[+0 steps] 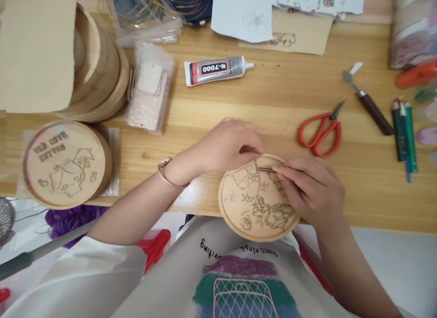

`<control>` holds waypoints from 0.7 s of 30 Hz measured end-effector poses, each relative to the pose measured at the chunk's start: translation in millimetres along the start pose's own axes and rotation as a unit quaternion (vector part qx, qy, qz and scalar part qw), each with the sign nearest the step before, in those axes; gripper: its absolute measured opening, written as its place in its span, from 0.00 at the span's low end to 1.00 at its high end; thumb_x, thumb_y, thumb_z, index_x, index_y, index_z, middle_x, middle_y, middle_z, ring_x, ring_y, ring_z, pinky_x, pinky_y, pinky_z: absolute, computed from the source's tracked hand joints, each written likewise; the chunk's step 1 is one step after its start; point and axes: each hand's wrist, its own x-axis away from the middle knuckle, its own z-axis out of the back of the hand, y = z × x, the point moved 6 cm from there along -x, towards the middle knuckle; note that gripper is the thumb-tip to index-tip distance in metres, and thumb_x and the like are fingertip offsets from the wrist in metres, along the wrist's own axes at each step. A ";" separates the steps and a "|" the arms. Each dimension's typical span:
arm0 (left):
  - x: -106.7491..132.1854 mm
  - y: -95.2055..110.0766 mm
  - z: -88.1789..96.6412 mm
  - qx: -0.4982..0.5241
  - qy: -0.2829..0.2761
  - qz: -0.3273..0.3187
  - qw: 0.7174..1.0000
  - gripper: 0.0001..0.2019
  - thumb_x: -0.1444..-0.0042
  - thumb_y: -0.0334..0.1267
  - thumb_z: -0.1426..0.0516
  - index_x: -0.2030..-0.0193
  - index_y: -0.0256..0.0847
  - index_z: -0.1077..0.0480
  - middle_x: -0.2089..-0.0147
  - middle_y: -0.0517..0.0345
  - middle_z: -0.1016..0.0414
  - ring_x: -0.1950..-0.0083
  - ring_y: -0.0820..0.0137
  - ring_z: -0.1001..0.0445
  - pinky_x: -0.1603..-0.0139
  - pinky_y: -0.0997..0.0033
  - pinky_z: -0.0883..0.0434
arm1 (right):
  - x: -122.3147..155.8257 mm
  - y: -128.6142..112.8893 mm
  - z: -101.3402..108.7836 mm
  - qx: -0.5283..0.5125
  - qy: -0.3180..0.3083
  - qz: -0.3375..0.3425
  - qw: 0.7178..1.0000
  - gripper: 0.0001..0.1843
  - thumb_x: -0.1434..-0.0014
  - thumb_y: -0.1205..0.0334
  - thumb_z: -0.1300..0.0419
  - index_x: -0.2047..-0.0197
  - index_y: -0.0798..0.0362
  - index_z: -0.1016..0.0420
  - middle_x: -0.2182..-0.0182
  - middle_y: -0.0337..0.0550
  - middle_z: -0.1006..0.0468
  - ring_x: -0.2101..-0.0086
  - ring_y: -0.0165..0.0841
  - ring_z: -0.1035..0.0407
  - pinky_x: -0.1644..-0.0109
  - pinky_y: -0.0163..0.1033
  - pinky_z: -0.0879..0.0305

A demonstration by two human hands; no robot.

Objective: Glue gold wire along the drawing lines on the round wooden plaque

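A round wooden disc [254, 204] with flowers drawn on it lies at the near edge of the wooden table [273, 104]. My left hand [227, 145] rests curled over the disc's upper left rim, fingers pinched at a thin wire. My right hand [312, 190] covers the disc's right side and pinches a thin dark tool [268, 170] that points left across the drawing. The fingertips of both hands nearly meet at the top of the disc.
Red scissors [321, 133] and a dark-handled spatula [370, 104] lie to the right, with pencils [404, 133] beyond. A B-7000 glue tube [216, 70] lies at mid-table. A second drawn disc [66, 163], stacked wooden rings [99, 76] and plastic bags [150, 88] sit left.
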 end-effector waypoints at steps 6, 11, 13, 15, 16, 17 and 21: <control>-0.4 0.4 0.3 0.000 0.002 -0.003 1.000 0.09 0.44 0.31 0.44 0.70 0.42 0.22 0.71 0.63 0.24 0.70 0.75 0.31 0.67 0.73 0.37 | 2.6 0.2 6.3 -0.014 0.017 -0.008 1.000 0.09 0.44 0.74 0.38 0.60 0.53 0.24 0.67 0.43 0.21 0.67 0.34 0.29 0.62 0.41 0.32; -0.3 0.8 0.1 0.005 -0.002 0.002 1.000 0.09 0.44 0.30 0.44 0.70 0.42 0.22 0.72 0.63 0.24 0.71 0.75 0.31 0.67 0.73 0.37 | 5.2 0.0 5.5 -0.018 0.007 -0.003 1.000 0.10 0.44 0.75 0.39 0.59 0.54 0.24 0.66 0.43 0.21 0.67 0.34 0.29 0.61 0.41 0.33; -0.4 1.0 0.3 0.006 -0.002 0.003 1.000 0.09 0.44 0.30 0.43 0.70 0.41 0.22 0.72 0.63 0.25 0.71 0.75 0.31 0.67 0.73 0.37 | 5.3 0.1 4.1 -0.022 0.001 -0.004 1.000 0.10 0.44 0.74 0.39 0.59 0.54 0.24 0.66 0.44 0.21 0.66 0.35 0.29 0.61 0.41 0.33; -0.6 1.3 0.3 0.006 -0.003 0.003 1.000 0.08 0.45 0.30 0.43 0.70 0.41 0.22 0.72 0.63 0.25 0.71 0.75 0.31 0.67 0.73 0.37 | 4.8 0.3 3.2 -0.028 -0.004 -0.004 1.000 0.10 0.43 0.74 0.39 0.59 0.54 0.24 0.66 0.44 0.21 0.66 0.35 0.29 0.61 0.42 0.33; -0.6 1.3 0.2 0.005 -0.004 0.003 1.000 0.08 0.45 0.30 0.43 0.70 0.41 0.22 0.72 0.63 0.25 0.71 0.75 0.31 0.67 0.73 0.37 | 4.6 0.5 3.1 -0.029 -0.005 -0.004 1.000 0.10 0.43 0.74 0.39 0.59 0.55 0.24 0.66 0.44 0.21 0.67 0.35 0.29 0.61 0.42 0.33; -0.6 1.3 0.2 0.006 -0.005 0.002 1.000 0.08 0.45 0.30 0.43 0.70 0.41 0.22 0.72 0.63 0.25 0.71 0.75 0.31 0.67 0.73 0.37 | 4.4 0.5 3.2 -0.028 -0.006 -0.003 1.000 0.10 0.43 0.74 0.39 0.59 0.55 0.24 0.66 0.44 0.21 0.67 0.35 0.29 0.61 0.42 0.33; -0.6 1.4 0.3 0.008 -0.003 0.001 1.000 0.08 0.44 0.30 0.43 0.69 0.41 0.22 0.73 0.63 0.26 0.71 0.75 0.31 0.67 0.73 0.37 | 4.6 0.4 3.8 -0.024 -0.008 0.003 1.000 0.10 0.44 0.74 0.39 0.59 0.55 0.24 0.66 0.44 0.21 0.67 0.35 0.29 0.62 0.42 0.33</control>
